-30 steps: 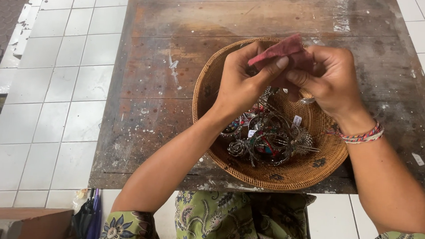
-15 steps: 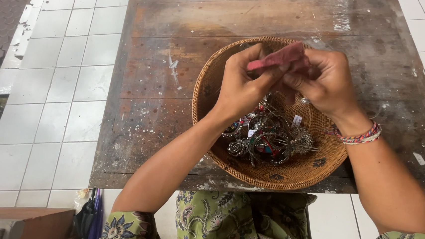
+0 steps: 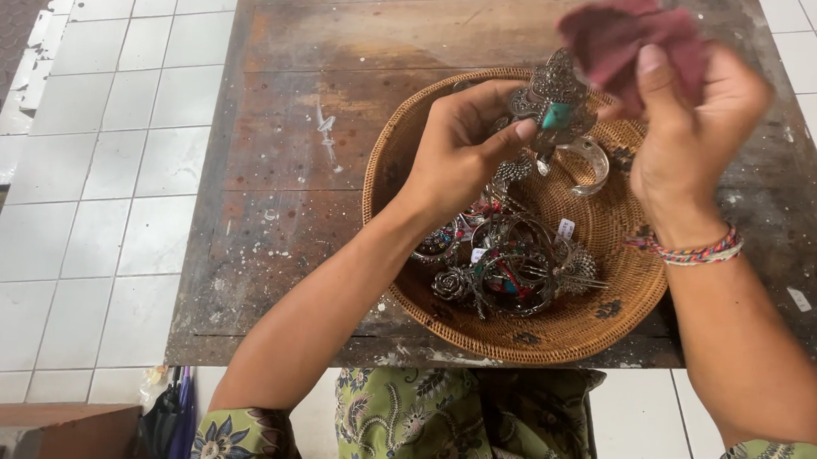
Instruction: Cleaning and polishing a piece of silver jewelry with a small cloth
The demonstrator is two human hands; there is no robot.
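While the worn wooden counter (image 3: 340,110) sits on white floor tiles, the round woven basket (image 3: 614,301) on it still carries a heap of silver jewellery (image 3: 507,265), so most of the polishing looks left to do, by my judgement; only one piece is in work. The left hand (image 3: 462,147) is clamped on an ornate silver ring with a turquoise stone (image 3: 556,106), thumb and fingers pinching it just above the basket's far rim. The right hand (image 3: 693,134) is closed on a crumpled maroon cloth (image 3: 623,34), held beside and slightly above the ring, apart from it. Half a second ago the two hands were pressed together with the cloth wrapped over the piece; now they have parted, the cloth has lifted away to the right and the ring shows bare. The heap in the basket lies as it did.
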